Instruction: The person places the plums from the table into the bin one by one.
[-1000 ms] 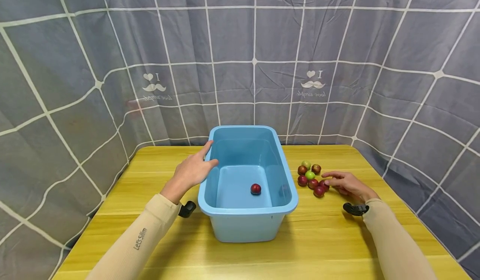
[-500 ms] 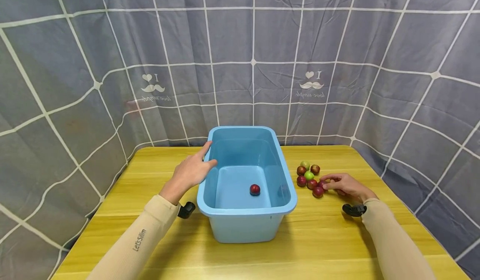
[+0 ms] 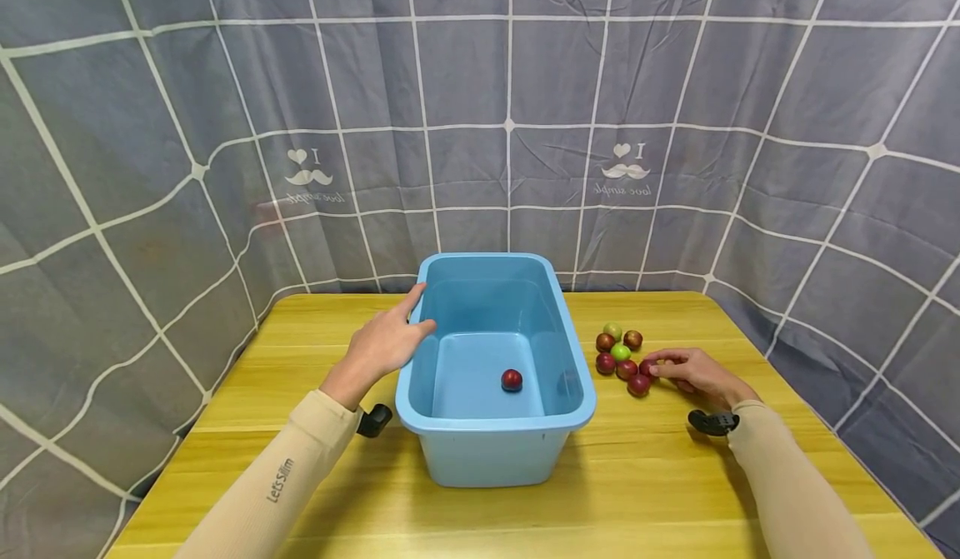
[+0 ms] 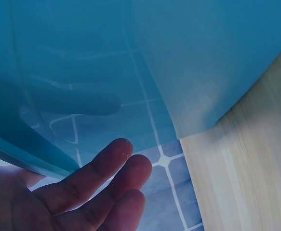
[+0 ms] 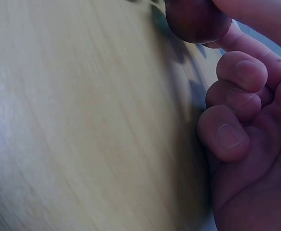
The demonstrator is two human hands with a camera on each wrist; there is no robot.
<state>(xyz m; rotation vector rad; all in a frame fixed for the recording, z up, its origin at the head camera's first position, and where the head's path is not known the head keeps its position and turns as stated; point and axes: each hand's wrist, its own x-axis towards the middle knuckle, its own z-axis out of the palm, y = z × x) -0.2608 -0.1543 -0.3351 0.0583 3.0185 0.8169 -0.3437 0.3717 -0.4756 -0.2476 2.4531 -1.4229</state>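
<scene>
Under both hands lies a yellow wood-grain bench (image 3: 630, 476), and beyond them hangs a grey curtain (image 3: 465, 67) with white grid lines. The left hand (image 3: 384, 342) holds the near rim of a blue tub (image 3: 495, 451), thumb over the inside and fingers outside. To that hand's right, down inside the tub, sits a red fruit (image 3: 512, 380). The right hand (image 3: 693, 373) pinches a dark red fruit (image 3: 647, 367) between thumb and index finger; seven loose fruits (image 3: 620, 351), red, brownish and green, lie just left of and beyond that hand. Only the left wrist view shows three fingers (image 4: 130, 175) loosely extended outside the tub; the right wrist view alone clearly shows the other three fingers curled toward the palm.
</scene>
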